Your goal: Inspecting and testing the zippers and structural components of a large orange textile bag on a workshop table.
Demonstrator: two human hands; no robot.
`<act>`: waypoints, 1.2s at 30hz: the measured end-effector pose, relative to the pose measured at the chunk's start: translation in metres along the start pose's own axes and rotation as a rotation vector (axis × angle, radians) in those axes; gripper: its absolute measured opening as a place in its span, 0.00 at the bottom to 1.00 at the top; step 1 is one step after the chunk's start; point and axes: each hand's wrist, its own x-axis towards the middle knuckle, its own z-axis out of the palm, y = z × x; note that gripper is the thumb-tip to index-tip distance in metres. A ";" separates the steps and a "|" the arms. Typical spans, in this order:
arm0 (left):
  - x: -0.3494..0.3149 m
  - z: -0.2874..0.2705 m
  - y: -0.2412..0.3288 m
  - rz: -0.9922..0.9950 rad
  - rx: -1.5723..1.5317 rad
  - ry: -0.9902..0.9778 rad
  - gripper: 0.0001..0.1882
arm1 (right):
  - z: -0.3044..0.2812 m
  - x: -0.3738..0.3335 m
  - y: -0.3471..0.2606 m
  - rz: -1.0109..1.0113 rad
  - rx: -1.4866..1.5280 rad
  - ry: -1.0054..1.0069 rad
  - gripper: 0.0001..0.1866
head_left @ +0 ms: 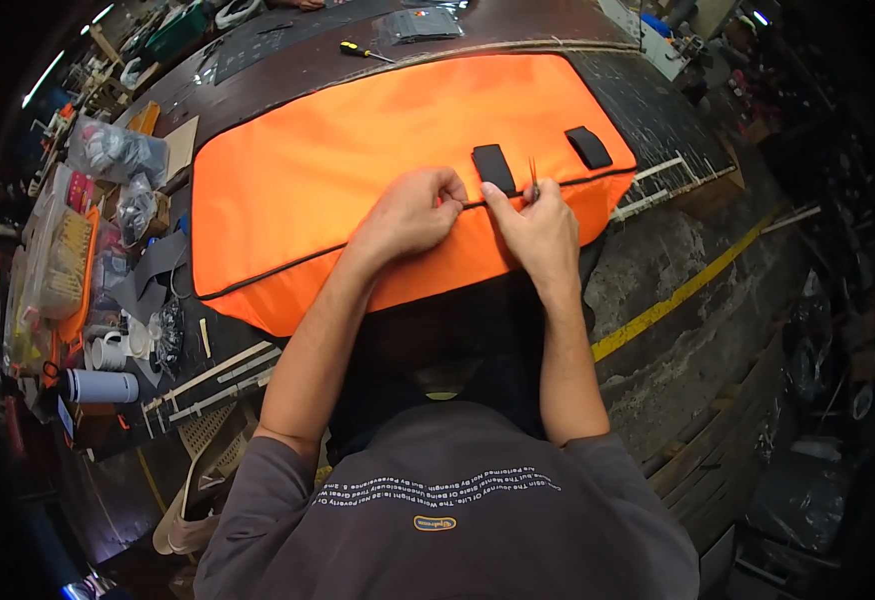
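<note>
A large bright orange fabric cover (338, 160) with black piping lies in front of me, its near side hanging over the table edge. My left hand (413, 208) is closed in a pinch at the black piping (328, 253) along the near edge. Close beside it, my right hand (536, 225) grips small thread snips (534, 180), their two thin points sticking up past the fingers. The right thumb rests by the foot of a black strap loop (494, 168). Farther right is a second black strap (589, 148). My fingers hide what exactly the left pinch holds.
Behind the cover, a yellow-and-black screwdriver (366, 52) and a clear plastic packet (423, 25) lie on the dark table. At left stand plastic bins (63, 260), bagged items (118, 150), a white mug (108, 352) and a pale tumbler (103, 386). A yellow floor line (678, 300) runs at right.
</note>
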 end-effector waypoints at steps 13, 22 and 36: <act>0.007 -0.006 0.013 0.183 0.209 0.256 0.06 | 0.073 -0.054 0.036 -0.019 1.145 -0.163 0.23; 0.010 -0.016 0.012 0.103 0.133 0.246 0.05 | 0.155 0.004 0.016 -0.052 1.593 -0.303 0.19; 0.026 -0.020 -0.031 -0.028 -0.167 0.037 0.03 | 0.109 -0.038 0.076 0.352 1.004 -0.521 0.19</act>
